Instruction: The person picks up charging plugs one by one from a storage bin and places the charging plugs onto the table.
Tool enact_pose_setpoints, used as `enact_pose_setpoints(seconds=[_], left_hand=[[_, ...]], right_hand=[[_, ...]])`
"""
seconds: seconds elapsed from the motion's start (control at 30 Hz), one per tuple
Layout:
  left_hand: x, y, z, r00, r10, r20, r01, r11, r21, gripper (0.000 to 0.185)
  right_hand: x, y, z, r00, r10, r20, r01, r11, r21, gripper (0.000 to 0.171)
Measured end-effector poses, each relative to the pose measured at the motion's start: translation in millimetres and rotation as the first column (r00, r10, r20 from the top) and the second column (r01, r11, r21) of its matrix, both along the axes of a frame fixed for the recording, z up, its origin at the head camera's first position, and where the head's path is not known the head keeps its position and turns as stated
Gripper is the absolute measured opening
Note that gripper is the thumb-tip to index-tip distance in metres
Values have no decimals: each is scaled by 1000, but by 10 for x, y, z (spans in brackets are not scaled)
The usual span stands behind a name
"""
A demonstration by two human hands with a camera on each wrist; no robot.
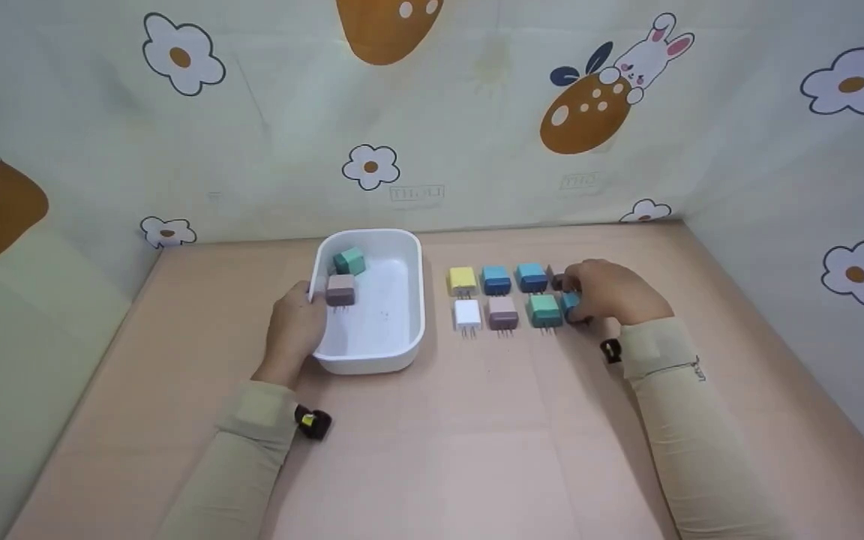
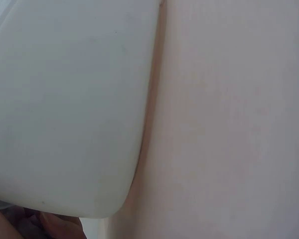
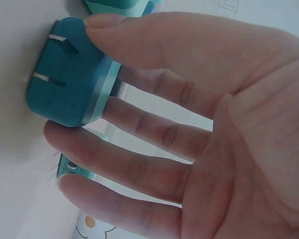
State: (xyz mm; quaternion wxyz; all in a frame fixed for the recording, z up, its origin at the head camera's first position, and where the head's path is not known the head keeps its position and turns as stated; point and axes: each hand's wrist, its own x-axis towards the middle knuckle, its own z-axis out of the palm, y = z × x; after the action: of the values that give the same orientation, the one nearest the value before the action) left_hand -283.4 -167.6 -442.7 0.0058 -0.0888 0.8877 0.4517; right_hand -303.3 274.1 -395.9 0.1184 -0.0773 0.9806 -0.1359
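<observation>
A white tray [image 1: 394,307] stands left of centre, and my left hand [image 1: 295,326] grips its left wall. Inside the tray are a green plug charger [image 1: 349,260] and a mauve plug charger [image 1: 340,289], the mauve one close beside the left fingertips. The left wrist view is mostly filled by the tray's outer wall [image 2: 74,109]. At the right end of the front row, my right hand [image 1: 616,292] pinches a blue plug charger [image 3: 65,74] between thumb and fingers, its metal prongs showing. Fingers partly hide a dark plug charger [image 1: 556,278] behind it.
Two rows of plug chargers lie right of the tray. Yellow [image 1: 462,280] and two blue ones, the nearer to the tray [image 1: 496,280], are in the back row; white [image 1: 467,314], mauve [image 1: 503,313] and green [image 1: 544,310] in front. A patterned cloth wall [image 1: 477,112] closes off the table's back.
</observation>
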Motion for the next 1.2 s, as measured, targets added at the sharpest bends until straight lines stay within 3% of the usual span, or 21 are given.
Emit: enact_pose_setpoints(seconds=[0.53, 1.07, 1.2], left_hand=[[15, 3, -13, 1000, 1, -7, -1, 1000, -5, 50], [4, -6, 4, 1000, -2, 2, 2, 1000, 3, 49], [-7, -10, 18, 1000, -4, 12, 4, 1000, -5, 50]], right_hand=[[34, 19, 85, 999, -24, 25, 25, 999, -22, 39], [79, -5, 257, 993, 5, -120, -5, 1000, 4, 32], [108, 0, 313, 986, -23, -168, 25, 1000, 7, 31]])
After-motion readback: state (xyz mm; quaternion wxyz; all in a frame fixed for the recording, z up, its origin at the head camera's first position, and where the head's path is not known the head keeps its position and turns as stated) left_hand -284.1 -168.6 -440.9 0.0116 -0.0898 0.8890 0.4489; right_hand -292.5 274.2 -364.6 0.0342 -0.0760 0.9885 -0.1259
